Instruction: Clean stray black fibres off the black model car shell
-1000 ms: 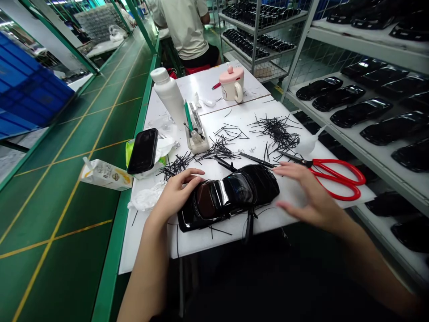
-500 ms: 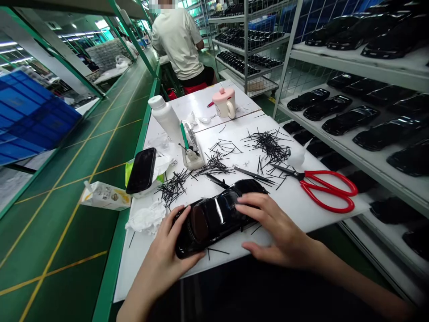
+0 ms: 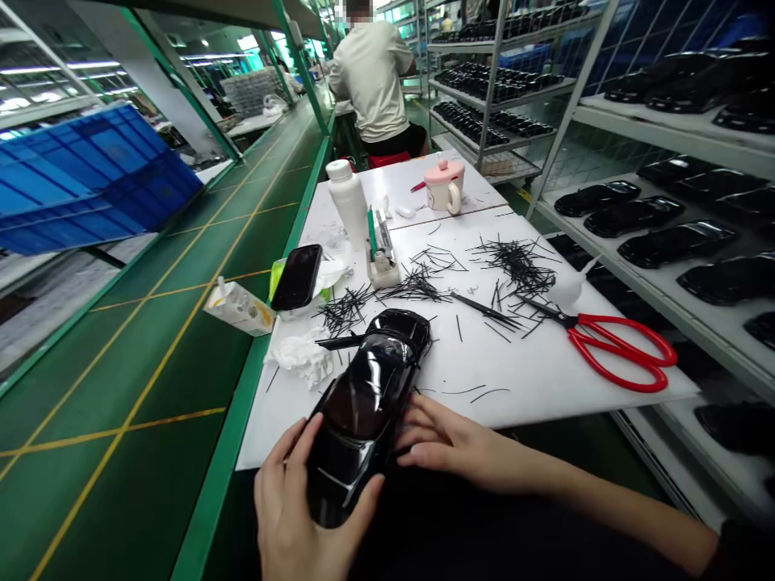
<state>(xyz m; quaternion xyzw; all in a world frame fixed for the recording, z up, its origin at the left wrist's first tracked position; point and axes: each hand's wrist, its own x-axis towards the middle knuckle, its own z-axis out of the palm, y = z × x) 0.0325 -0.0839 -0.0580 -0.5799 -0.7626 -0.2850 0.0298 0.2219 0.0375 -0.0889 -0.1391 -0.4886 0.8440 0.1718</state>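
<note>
A glossy black model car (image 3: 374, 379) lies slanted over the table's front edge, one end pointing away from me. Its left door (image 3: 340, 342) stands swung out. My left hand (image 3: 308, 500) is closed around the car's near end, fingers on the left side and thumb on the right. Against the car's right side rests my right hand (image 3: 445, 440), its fingers bent together and the tips partly hidden by the body. Beyond the car, thin black strips (image 3: 517, 266) are strewn in piles, with black tweezers (image 3: 484, 309) among them.
Red-handled scissors (image 3: 623, 347) and a white dropper bottle (image 3: 569, 286) are at right. Left are crumpled tissue (image 3: 303, 355), a phone (image 3: 298, 276), a drink carton (image 3: 239, 307) and a white bottle (image 3: 348, 202). A lidded mug (image 3: 445, 187) stands farther back. Racks (image 3: 581, 113) of cars line the right; a person (image 3: 372, 81) sits ahead.
The car has been turned more lengthwise and drawn toward me, over the table edge. My right hand has moved from its top to its right side. The view has swung left.
</note>
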